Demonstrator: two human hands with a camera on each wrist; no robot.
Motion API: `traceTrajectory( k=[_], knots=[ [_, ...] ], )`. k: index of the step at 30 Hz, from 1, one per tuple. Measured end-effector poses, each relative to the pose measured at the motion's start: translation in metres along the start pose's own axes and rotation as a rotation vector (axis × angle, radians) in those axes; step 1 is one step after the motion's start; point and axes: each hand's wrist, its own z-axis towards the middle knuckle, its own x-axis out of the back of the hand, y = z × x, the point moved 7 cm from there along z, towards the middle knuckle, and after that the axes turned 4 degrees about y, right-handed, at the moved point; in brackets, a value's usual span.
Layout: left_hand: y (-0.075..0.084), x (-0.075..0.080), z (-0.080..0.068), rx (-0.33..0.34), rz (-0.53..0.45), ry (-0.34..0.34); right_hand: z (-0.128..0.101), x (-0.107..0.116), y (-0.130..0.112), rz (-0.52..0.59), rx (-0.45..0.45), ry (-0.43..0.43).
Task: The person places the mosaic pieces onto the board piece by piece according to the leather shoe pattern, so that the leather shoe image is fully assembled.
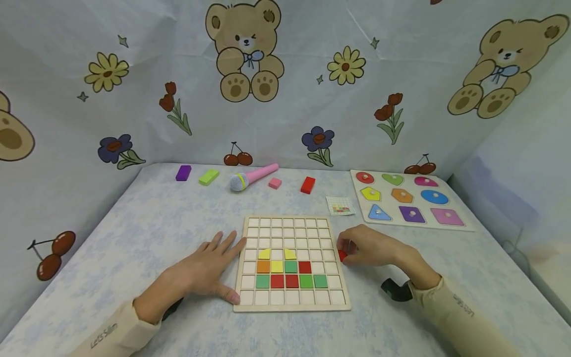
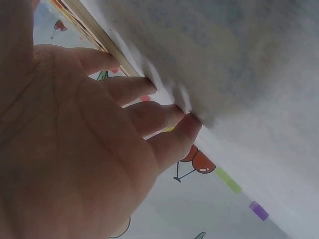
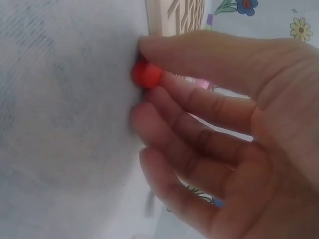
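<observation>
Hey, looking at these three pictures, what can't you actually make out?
- Red piece: shape hidden by the right hand pinching it, head and right wrist views.
- Small pattern card: too small to read, head view.
- Grid board: cut off by the left hand, left wrist view.

**Table and what lies on it**

The table (image 1: pixel 147 233) wears a pale blue mottled cloth. Near the middle lies a wooden grid board (image 1: pixel 292 263). Along the far edge, left to right: a purple block (image 1: pixel 183 172), a green block (image 1: pixel 208 176), a pink toy microphone (image 1: pixel 253 177), a small pink block (image 1: pixel 274 183) and a red block (image 1: pixel 308 184). Far right lies a shape puzzle board (image 1: pixel 408 201) holding 9 coloured shapes, a small pattern card (image 1: pixel 340 205) just left of it.
</observation>
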Motion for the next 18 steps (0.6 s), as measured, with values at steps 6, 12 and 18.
traceTrajectory(
  k=[6,12,18],
  knots=[
    [0.000,0.000,0.000,-0.006,0.001,0.003,-0.003,0.006,0.001,-0.049,-0.048,0.016],
    [0.000,-0.001,-0.001,-0.006,-0.002,0.001,-0.002,0.006,-0.015,-0.006,-0.008,0.052],
    [-0.001,0.000,0.000,0.000,-0.002,-0.002,0.003,-0.005,-0.039,0.059,0.061,0.051]
  ],
)
